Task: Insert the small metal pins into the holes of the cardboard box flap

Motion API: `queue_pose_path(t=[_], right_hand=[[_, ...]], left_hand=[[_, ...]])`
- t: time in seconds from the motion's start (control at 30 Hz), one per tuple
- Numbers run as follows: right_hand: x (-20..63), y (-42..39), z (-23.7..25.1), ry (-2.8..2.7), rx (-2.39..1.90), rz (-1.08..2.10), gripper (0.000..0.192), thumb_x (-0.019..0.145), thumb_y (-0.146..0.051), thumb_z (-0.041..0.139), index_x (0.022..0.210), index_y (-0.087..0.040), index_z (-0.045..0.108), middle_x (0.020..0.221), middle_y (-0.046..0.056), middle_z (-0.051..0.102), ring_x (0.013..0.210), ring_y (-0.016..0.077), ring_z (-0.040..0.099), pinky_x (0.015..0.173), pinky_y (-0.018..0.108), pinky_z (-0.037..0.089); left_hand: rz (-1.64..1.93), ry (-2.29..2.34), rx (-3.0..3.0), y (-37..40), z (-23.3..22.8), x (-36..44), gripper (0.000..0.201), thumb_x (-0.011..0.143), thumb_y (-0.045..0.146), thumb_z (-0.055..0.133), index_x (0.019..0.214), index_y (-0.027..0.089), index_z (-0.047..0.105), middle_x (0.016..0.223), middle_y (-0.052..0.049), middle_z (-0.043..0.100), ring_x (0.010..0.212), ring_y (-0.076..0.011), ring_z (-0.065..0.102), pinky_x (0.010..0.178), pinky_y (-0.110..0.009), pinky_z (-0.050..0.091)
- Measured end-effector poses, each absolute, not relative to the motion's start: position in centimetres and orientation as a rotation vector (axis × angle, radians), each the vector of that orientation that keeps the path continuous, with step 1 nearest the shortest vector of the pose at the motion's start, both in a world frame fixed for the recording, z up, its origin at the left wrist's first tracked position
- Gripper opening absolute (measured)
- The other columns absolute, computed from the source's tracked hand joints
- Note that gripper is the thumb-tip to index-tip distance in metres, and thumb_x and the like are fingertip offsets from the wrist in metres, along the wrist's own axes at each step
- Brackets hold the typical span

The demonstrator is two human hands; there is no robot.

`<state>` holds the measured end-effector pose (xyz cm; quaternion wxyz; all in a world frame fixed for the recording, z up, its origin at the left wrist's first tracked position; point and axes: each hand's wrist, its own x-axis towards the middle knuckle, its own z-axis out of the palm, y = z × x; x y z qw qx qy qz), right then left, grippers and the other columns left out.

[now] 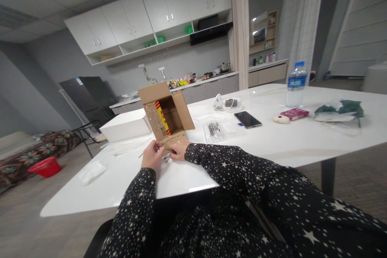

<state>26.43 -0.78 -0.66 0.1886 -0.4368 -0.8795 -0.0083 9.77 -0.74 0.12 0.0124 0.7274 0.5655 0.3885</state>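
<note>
Left of the frame's middle, on the white table (187,179), we see a cardboard box (185,109) standing with its mouth turned toward us, probably so that its inside and its near flap (175,140) can be reached together. That flap, dotted with small dark marks, slopes down to the two hands. The left hand (152,155) sits at its lower left corner, thumb and fingers drawn close, and the right hand (179,150) rests at its lower right edge with fingers curled; the two are apart, just beside each other. Each seems placed to steady one side of the flap, but we cannot tell whether either pinches the cardboard or a small piece. Slim metal pieces (167,157) lie between them, within easy reach, we judge. Pale studs (153,117) dot the box's left side, next to a yellow and red strip (162,118). Right of the box, a clear tray (206,134) bearing more slim pieces lies near the right forearm, perhaps as a handy supply, while the phone (248,119) lies farther right, seemingly out of the way. Behind the left hand stands a white carton (127,124).
</note>
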Motion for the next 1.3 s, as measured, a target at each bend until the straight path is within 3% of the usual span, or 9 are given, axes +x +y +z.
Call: queue_pose_path(t=[0.23,0.47,1.03,1.3], right_hand=[[26.4,-0.5,-0.9,-2.46,-1.231,-0.038,0.03,0.078,-0.043,0.044,0.085,-0.02,0.063,0.081,0.005,0.068,0.072,0.0204,0.061,0.056,0.027,0.038],[26.3,-0.2,-1.1,-2.47,-1.248,-0.04,0.033,0.079,-0.046,0.042,0.084,-0.02,0.062,0.083,0.006,0.067,0.072,0.0199,0.06,0.057,0.027,0.037],[26.4,-0.8,-0.5,-2.478,-1.282,-0.01,0.032,0.079,-0.043,0.044,0.089,-0.019,0.062,0.087,0.007,0.067,0.077,0.0208,0.061,0.061,0.028,0.039],[26.3,-0.8,-0.5,-2.483,-1.288,-0.031,0.03,0.079,-0.042,0.045,0.088,-0.019,0.062,0.086,0.007,0.067,0.077,0.021,0.062,0.06,0.027,0.04]], left_hand=[[1.539,1.701,2.18,-1.3,0.7,10.0,0.014,0.069,0.031,0.051,0.076,0.019,0.054,0.07,0.003,0.058,0.056,-0.0088,0.046,0.057,-0.022,0.04],[1.601,1.752,2.163,-1.0,0.5,9.8,0.017,0.071,0.033,0.051,0.081,0.019,0.057,0.075,0.001,0.061,0.056,-0.0095,0.048,0.057,-0.023,0.04],[1.434,1.79,2.467,0.5,-0.4,9.1,0.018,0.075,0.032,0.049,0.087,0.02,0.057,0.082,-0.001,0.063,0.06,-0.0131,0.051,0.063,-0.027,0.041],[1.341,1.774,2.62,0.7,-0.4,9.3,0.021,0.081,0.034,0.044,0.089,0.02,0.059,0.088,-0.004,0.063,0.079,-0.0172,0.058,0.074,-0.029,0.043]])
